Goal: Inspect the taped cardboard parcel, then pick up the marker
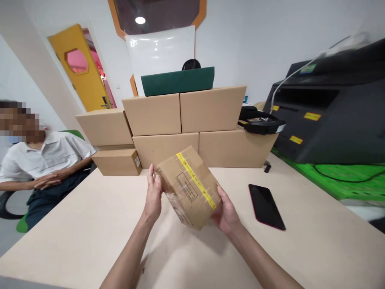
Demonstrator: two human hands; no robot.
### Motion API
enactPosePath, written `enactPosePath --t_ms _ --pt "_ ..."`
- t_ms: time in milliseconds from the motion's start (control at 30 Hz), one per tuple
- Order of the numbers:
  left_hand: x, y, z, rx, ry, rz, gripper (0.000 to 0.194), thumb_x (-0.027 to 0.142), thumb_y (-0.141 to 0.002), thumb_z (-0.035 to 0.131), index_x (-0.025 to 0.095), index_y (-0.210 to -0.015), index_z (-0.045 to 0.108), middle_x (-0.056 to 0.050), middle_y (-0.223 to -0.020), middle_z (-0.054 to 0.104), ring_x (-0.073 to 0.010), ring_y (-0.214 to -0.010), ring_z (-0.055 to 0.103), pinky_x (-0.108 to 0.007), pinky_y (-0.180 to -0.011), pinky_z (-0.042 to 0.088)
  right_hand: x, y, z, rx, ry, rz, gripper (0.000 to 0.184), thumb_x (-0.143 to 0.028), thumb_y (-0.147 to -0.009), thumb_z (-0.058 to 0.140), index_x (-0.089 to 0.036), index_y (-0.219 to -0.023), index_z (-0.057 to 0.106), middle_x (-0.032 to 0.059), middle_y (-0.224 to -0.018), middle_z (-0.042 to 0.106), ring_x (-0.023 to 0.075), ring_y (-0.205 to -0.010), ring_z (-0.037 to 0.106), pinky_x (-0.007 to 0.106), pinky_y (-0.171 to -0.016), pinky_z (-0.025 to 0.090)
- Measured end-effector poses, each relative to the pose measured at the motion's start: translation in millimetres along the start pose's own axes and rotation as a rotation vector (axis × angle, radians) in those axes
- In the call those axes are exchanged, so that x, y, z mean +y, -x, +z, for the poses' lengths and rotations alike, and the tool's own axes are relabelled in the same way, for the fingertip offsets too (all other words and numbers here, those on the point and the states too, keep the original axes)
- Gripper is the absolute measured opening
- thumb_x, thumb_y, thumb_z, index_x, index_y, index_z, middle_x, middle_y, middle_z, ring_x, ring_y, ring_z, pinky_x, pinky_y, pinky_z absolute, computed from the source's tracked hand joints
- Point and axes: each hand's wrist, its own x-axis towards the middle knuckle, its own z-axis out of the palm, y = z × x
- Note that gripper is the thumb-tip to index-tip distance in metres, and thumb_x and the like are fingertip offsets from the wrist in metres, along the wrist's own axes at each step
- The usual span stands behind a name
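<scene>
I hold a small cardboard box (pixel 189 186) tilted above the beige table (pixel 75 224), between both hands. A yellow tape strip and a printed label run across its top face. My left hand (pixel 153 196) presses flat against the box's left side with fingers pointing up. My right hand (pixel 226 212) cups the lower right corner from below, fingers wrapped under it.
A stack of several larger cardboard boxes (pixel 180 128) stands at the table's far side, with a green folder (pixel 178 81) on top. A black phone (pixel 266 205) lies to the right. A black printer (pixel 331 108) sits far right. A seated person (pixel 45 160) is at left.
</scene>
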Motion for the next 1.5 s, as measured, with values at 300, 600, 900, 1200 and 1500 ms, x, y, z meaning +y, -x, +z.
enactPosePath --t_ms 300,600,900,1200,1500 --pt "-8 -4 -0.9 -0.099 -0.020 0.066 0.084 0.067 -0.095 0.048 0.040 -0.163 0.006 -0.006 -0.170 0.028 -0.0266 -0.152 0.033 -0.044 -0.120 0.033 -4 3 1 -0.097 0.038 0.306 0.059 -0.067 -0.099 0.038 -0.023 -0.113 0.074 0.0081 -0.105 0.082 0.0294 -0.113 0.072 0.047 -0.100 0.053" --pt "-12 4 12.8 -0.163 0.202 0.063 0.058 0.063 -0.093 0.057 0.026 -0.137 0.060 -0.009 -0.150 0.056 -0.0301 -0.146 0.043 -0.043 -0.119 0.039 6 10 1 -0.104 0.032 0.292 0.054 -0.071 -0.088 0.055 -0.026 -0.109 0.074 0.0065 -0.103 0.082 0.0307 -0.110 0.072 0.048 -0.092 0.055" --pt "-27 -4 2.2 0.019 0.397 -0.239 0.054 0.065 -0.090 0.060 0.019 -0.116 0.070 -0.011 -0.120 0.074 -0.0297 -0.124 0.064 -0.044 -0.103 0.055 11 15 3 -0.236 0.054 0.344 0.063 -0.072 -0.075 0.072 -0.024 -0.115 0.070 0.0099 -0.101 0.080 0.0303 -0.091 0.073 0.051 -0.083 0.056" --pt "-43 -10 -9.0 0.101 0.397 -0.333 0.038 0.051 -0.087 0.073 0.018 -0.107 0.073 -0.008 -0.116 0.076 -0.0255 -0.118 0.067 -0.035 -0.098 0.056 16 13 -1 -0.001 0.042 0.096 0.041 -0.038 -0.067 0.088 -0.026 -0.103 0.073 0.0009 -0.089 0.081 0.0245 -0.079 0.072 0.042 -0.075 0.061" --pt "-47 -1 -6.8 0.084 0.351 -0.334 0.042 0.053 -0.079 0.081 0.022 -0.103 0.067 -0.002 -0.097 0.072 -0.0149 -0.077 0.067 -0.023 -0.061 0.051 13 12 1 0.050 0.171 -0.187 0.045 -0.036 -0.064 0.089 -0.028 -0.104 0.069 -0.0020 -0.103 0.074 0.0218 -0.093 0.066 0.035 -0.072 0.061"
